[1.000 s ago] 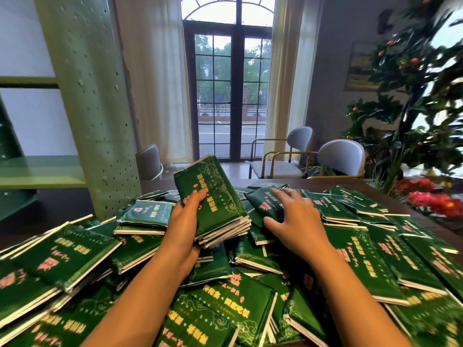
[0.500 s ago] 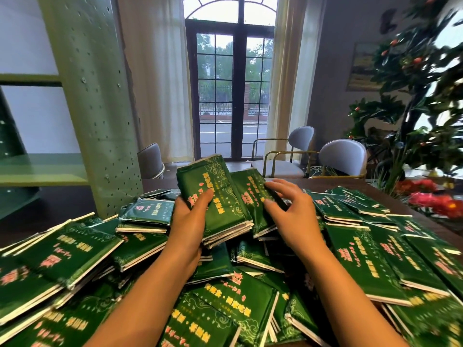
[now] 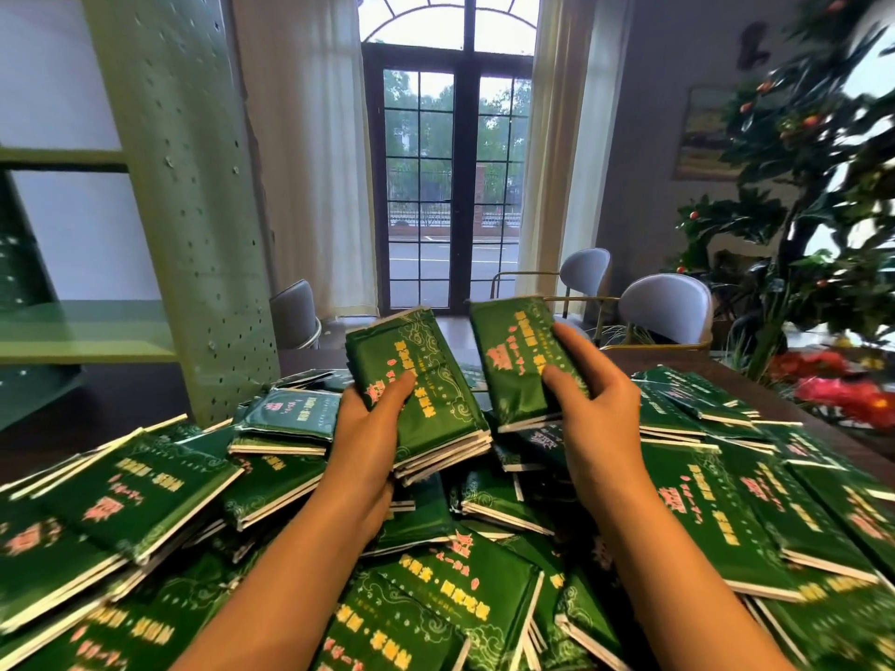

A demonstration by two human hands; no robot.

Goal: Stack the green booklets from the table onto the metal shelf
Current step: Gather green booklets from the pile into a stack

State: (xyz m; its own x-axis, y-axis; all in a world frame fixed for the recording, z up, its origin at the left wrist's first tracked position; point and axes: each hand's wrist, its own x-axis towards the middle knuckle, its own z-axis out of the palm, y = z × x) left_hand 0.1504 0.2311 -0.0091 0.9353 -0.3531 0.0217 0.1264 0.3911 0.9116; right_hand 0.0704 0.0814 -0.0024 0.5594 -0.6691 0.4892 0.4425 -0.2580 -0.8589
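Note:
Several green booklets [image 3: 140,496] with pink and yellow print lie heaped across the dark table [image 3: 823,418]. My left hand [image 3: 368,428] grips a stack of several booklets [image 3: 436,404] lifted above the heap, thumb on its top cover. My right hand [image 3: 595,414] holds a single green booklet [image 3: 513,360] raised just right of that stack, a small gap between them. The green metal shelf [image 3: 87,331] stands at the left, behind a perforated green upright [image 3: 193,210].
Grey chairs [image 3: 668,307] stand beyond the table's far edge, in front of a tall glazed door [image 3: 450,186]. A leafy plant with red fruit [image 3: 813,210] and red flowers [image 3: 842,385] fills the right side. Booklets cover the table around both forearms.
My right hand picked a booklet off the heap, lifted it and brought it beside the stack in my left hand. The left hand's stack rose slightly.

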